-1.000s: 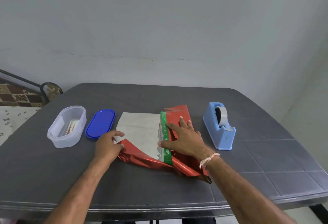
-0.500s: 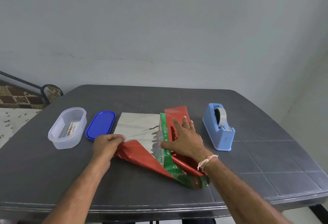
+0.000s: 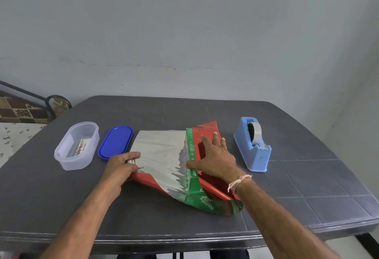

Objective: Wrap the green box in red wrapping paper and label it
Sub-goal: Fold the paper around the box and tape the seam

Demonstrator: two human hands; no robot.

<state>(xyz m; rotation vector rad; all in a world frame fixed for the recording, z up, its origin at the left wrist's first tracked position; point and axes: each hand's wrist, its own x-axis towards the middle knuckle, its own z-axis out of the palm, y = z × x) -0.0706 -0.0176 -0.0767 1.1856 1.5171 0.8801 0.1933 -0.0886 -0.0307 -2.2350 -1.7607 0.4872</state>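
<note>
The green box [image 3: 192,156] lay in the middle of the grey table [image 3: 205,109], on the red wrapping paper [image 3: 162,150]; only its long green side and the near end showed, since red paper covered the part to the right of it. The left part of the paper was spread toward the left with its silver-white inner face up; the near edge was lifted and curled, and it mirrored some green.

The left hand [image 3: 121,166] gripped the left edge of the paper with curled fingers; the right hand [image 3: 215,160] lay flat on the red paper beside the green side, fingers straight and spread, thumb touching the green side. A pale thread bracelet [image 3: 238,182] was on the right wrist.

A light blue tape dispenser [image 3: 253,152] stood near, on the right of the paper; a blue lid [image 3: 115,141] lay just beside the paper on the left; further left stood a clear oval container [image 3: 75,146] with a printed card [image 3: 82,148] inside.
</note>
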